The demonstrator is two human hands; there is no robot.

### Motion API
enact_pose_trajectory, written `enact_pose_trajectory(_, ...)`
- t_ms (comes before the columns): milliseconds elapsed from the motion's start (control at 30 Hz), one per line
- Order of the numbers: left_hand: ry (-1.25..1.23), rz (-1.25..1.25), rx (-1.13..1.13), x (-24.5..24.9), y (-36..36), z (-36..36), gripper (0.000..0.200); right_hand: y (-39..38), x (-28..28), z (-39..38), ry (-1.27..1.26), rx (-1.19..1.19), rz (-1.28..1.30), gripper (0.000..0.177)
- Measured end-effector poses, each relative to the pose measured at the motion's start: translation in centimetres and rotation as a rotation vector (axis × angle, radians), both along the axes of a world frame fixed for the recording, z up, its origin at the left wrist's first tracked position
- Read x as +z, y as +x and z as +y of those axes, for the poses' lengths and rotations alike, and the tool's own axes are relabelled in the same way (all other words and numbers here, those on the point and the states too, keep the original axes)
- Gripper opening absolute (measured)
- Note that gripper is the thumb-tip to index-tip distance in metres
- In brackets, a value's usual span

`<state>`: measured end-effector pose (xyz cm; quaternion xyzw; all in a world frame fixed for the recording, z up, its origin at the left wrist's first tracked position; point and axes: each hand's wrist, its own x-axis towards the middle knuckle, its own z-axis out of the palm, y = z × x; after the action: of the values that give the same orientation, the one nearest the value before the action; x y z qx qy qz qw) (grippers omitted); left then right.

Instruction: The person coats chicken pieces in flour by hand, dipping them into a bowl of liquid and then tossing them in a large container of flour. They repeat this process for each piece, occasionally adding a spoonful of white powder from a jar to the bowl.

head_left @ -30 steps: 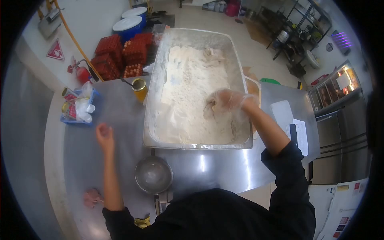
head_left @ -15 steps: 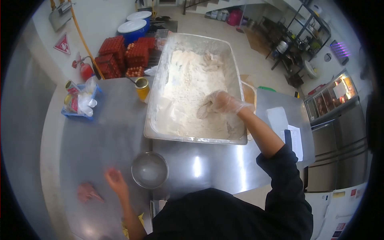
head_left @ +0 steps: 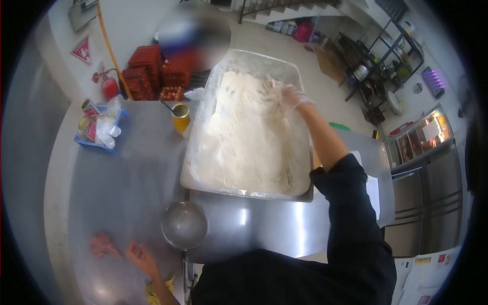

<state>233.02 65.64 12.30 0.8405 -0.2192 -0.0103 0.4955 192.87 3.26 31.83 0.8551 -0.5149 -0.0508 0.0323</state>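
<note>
My right hand [head_left: 291, 97], in a clear plastic glove, is at the far right corner of a large tub [head_left: 189, 175] of white flour [head_left: 239, 147]. Its fingers close round a flour-coated lump [head_left: 272, 85] that looks like a meat piece; the glove partly covers it. My bare left hand [head_left: 142, 258] hovers low over the left of the steel table, fingers loosely curled but apart, with nothing visible in them. Just left of it lies a pink raw chicken piece [head_left: 103, 245]. A metal bowl [head_left: 185, 225] stands to its right.
A yellow can [head_left: 180, 119] with a utensil in it stands left of the tub. A blue basket [head_left: 95, 145] with cans and plastic bags sits at the table's far left. Red egg trays [head_left: 144, 68] are stacked behind. A blurred patch hides part of the background.
My right hand has moved to the tub's far end, and the floured lump nearer the middle is gone from there. My left hand has come down, closer to the chicken piece.
</note>
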Motion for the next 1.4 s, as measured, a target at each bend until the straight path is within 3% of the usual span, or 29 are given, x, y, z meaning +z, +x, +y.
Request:
enact_pose_trajectory(67, 0.056, -0.085, -0.018, 0.2, -0.4, 0.0, 0.025, 0.4, -5.6, -4.5, -0.225, 0.063, 0.130, 0.027)
enact_pose_trajectory(167, 0.101, -0.080, -0.030, 0.6, -1.2, 0.0, 0.024, 1.7, -8.9, -7.1, -0.193, 0.072, -0.096, 0.026)
enact_pose_trajectory(267, 0.109, -0.066, -0.043, 0.4, -2.0, -0.1, 0.023, 6.2, -9.3, -5.7, -0.183, -0.205, 0.280, 0.027)
enact_pose_trajectory(367, 0.113, -0.033, -0.040, 0.1, -2.6, -0.4, 0.022, 8.7, -4.9, -0.6, -0.232, -0.184, 0.389, 0.024)
enact_pose_trajectory(467, 0.124, -0.066, -0.081, -1.2, -2.8, -0.3, 0.020, 6.6, -8.2, -3.7, -0.284, 0.006, 0.450, 0.022)
enact_pose_trajectory(567, 0.125, -0.142, -0.114, -1.1, -2.5, -1.0, 0.018, 3.2, -8.7, -4.7, -0.704, 0.265, 0.542, 0.016)
enact_pose_trajectory(667, 0.160, -0.152, -0.095, -0.3, -2.3, -1.7, 0.017, 1.8, -2.3, -4.8, -0.122, -0.264, -0.319, 0.018)
enact_pose_trajectory(700, 0.179, -0.148, -0.086, -0.4, -2.2, -1.5, 0.016, 0.0, -1.6, -6.5, -0.146, -0.042, -0.474, 0.020)
enact_pose_trajectory(767, 0.136, -0.145, -0.128, -1.1, -1.4, -1.2, 0.016, -0.5, 2.2, -5.5, -0.106, -0.023, -0.762, 0.020)
enact_pose_trajectory(800, 0.113, -0.146, -0.149, -1.3, -1.3, -1.1, 0.015, 0.8, 6.1, -3.1, -0.041, -0.233, -0.891, 0.019)
enact_pose_trajectory(900, 0.107, -0.156, -0.115, -1.2, -1.5, -1.7, 0.013, -1.5, 8.7, -5.6, -0.080, -0.202, -0.973, 0.019)
enact_pose_trajectory(1000, 0.101, -0.114, -0.072, -0.5, -2.1, -2.6, 0.015, -0.2, 10.8, -3.1, -0.162, -0.188, -0.812, 0.016)
enact_pose_trajectory(1100, 0.111, -0.122, -0.080, -1.0, -1.9, -2.6, 0.016, 0.3, 9.6, -2.9, -0.014, -0.114, -0.696, 0.016)
enact_pose_trajectory(1233, 0.154, -0.089, -0.065, -1.1, -1.8, -2.5, 0.017, 2.5, 6.2, -2.0, 0.206, -0.174, -0.780, 0.019)
enact_pose_trajectory(1333, 0.157, -0.125, -0.070, -1.6, -1.7, -2.3, 0.019, 5.3, 5.6, -0.7, 0.237, -0.178, -0.620, 0.025)
enact_pose_trajectory(1400, 0.157, -0.125, -0.066, -2.2, -1.5, -2.0, 0.020, 5.6, 2.3, -2.9, 0.329, -0.176, -0.784, 0.030)
